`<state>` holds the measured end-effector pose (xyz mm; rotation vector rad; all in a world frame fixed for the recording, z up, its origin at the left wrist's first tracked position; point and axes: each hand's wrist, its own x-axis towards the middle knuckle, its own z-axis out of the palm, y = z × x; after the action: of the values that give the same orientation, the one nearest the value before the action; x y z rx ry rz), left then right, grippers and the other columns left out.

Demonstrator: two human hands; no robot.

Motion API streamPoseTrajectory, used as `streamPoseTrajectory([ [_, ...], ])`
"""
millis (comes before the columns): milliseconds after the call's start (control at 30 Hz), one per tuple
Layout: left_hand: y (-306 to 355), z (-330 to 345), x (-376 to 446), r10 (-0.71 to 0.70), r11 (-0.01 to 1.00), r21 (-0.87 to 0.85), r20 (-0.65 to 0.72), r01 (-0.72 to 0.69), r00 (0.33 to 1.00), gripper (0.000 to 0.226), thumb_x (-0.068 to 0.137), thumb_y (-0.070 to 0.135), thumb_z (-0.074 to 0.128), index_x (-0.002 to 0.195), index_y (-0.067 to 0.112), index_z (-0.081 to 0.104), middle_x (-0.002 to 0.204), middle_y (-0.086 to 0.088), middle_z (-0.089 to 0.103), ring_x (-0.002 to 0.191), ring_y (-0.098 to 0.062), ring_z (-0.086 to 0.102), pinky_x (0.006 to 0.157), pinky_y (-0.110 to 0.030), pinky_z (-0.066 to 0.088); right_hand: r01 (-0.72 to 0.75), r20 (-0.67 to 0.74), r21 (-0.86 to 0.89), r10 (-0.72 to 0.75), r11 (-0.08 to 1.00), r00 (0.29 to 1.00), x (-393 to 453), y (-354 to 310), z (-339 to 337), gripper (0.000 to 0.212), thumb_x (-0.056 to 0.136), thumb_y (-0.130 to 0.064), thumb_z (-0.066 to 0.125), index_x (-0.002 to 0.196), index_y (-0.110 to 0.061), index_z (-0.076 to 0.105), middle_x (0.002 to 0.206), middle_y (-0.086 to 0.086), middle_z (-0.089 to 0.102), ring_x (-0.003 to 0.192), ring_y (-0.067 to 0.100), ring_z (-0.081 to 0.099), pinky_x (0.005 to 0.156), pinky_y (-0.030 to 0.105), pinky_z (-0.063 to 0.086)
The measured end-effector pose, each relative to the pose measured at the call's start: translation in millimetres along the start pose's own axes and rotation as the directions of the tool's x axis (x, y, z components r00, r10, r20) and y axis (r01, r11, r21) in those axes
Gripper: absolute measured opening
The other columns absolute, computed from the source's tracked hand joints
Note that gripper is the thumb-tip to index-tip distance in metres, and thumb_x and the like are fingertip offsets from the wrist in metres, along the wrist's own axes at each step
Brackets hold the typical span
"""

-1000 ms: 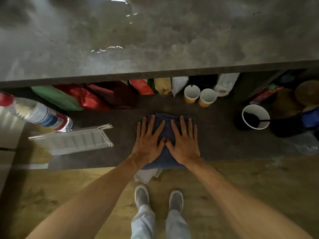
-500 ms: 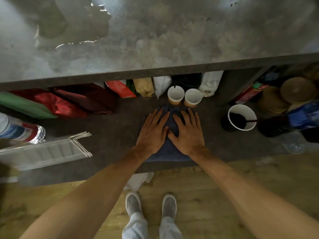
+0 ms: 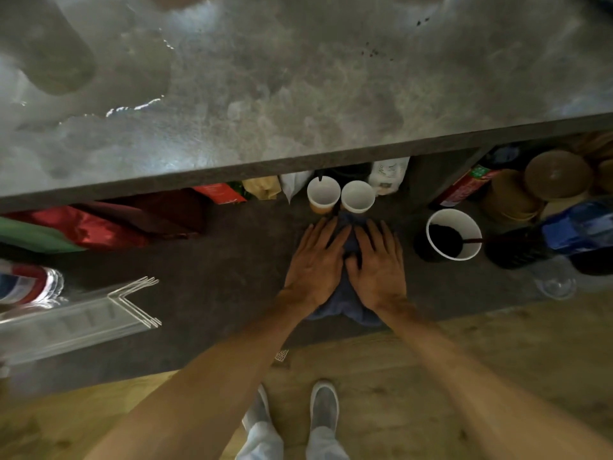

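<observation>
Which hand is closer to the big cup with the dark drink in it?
Right. The right hand presses the cloth just left of that cup, apart from it; the left hand lies beyond, farther left on the same cloth.

Both forearms bare to the frame edge, no sleeves; left hand (image 3: 315, 260) and right hand (image 3: 376, 265) ungloved. Pale blue-white trousers (image 3: 265, 439). Grey soft slip-on shoes (image 3: 324, 405), rounded toes.

both flat hands, left hand (image 3: 315, 260) and right hand (image 3: 376, 263), press blue cloth (image 3: 345, 307)
</observation>
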<state>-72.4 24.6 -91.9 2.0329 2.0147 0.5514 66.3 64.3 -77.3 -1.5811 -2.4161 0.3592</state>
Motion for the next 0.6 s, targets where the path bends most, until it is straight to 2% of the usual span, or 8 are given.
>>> streamPoseTrajectory([
  [167,-1.5,-9.0,-18.8,0.001,1.0,0.014,0.079,-0.002,0.997,0.057,0.096,0.038,0.036,0.149,0.018,0.04,0.158,-0.006,0.035,0.149,-0.023,0.026,0.123,-0.045,0.016,0.044,0.088,0.003,-0.045,0.999,0.995,-13.8,-0.8,-6.8,0.06,0.087,-0.041,0.04,0.138,-0.012,0.052,0.146,0.011,0.051,0.14,0.031,0.039,0.118,0.051,0.028],
  [333,-4.8,-27.9,-79.1,0.049,0.999,0.014,0.177,-0.052,0.983,0.074,0.091,0.053,0.042,0.154,0.015,0.03,0.163,-0.006,0.023,0.152,-0.021,0.014,0.124,-0.042,0.013,0.138,0.114,-0.013,-0.136,0.99,0.984,-66.6,-16.6,-5.3,0.057,0.088,-0.034,0.043,0.14,-0.012,0.05,0.144,0.008,0.052,0.138,0.029,0.041,0.116,0.047,0.028],
  [433,-4.8,-37.1,-115.7,0.03,0.999,0.013,0.204,-0.033,0.979,0.064,0.096,0.047,0.043,0.152,0.017,0.034,0.161,-0.003,0.029,0.15,-0.019,0.021,0.123,-0.037,0.019,0.217,0.138,-0.007,-0.214,0.976,0.967,-95.1,-27.1,-2.9,0.052,0.085,-0.027,0.047,0.134,-0.01,0.057,0.135,0.009,0.059,0.128,0.03,0.047,0.109,0.046,0.035],
  [500,-1.8,-45.1,-135.7,0.001,0.999,0.039,0.196,-0.009,0.981,0.051,0.09,0.037,0.056,0.138,0.023,0.048,0.146,0.0,0.049,0.137,-0.017,0.045,0.113,-0.032,0.039,0.273,0.208,0.005,-0.268,0.962,0.941,-104.9,-36.2,-6.3,0.054,0.074,-0.02,0.053,0.127,-0.012,0.06,0.126,0.006,0.057,0.115,0.028,0.049,0.098,0.046,0.049],
  [533,1.6,-51.4,-141.9,-0.035,0.999,0.036,0.184,0.029,0.982,0.048,0.081,0.031,0.068,0.127,0.025,0.056,0.132,0.002,0.059,0.123,-0.016,0.057,0.101,-0.028,0.049,0.291,0.25,0.004,-0.283,0.957,0.926,-106.1,-42.1,-11.6,0.058,0.065,-0.017,0.061,0.122,-0.015,0.061,0.12,0.004,0.055,0.107,0.026,0.05,0.09,0.045,0.054],
  [600,11.8,-68.6,-147.2,-0.125,0.992,0.018,0.165,0.124,0.978,0.051,0.058,0.021,0.085,0.105,0.027,0.065,0.107,0.007,0.066,0.094,-0.012,0.069,0.074,-0.021,0.056,0.298,0.318,-0.002,-0.282,0.955,0.905,-106.0,-56.6,-27.6,0.072,0.044,-0.013,0.078,0.115,-0.02,0.065,0.107,0.001,0.059,0.094,0.025,0.057,0.076,0.04,0.059],
])
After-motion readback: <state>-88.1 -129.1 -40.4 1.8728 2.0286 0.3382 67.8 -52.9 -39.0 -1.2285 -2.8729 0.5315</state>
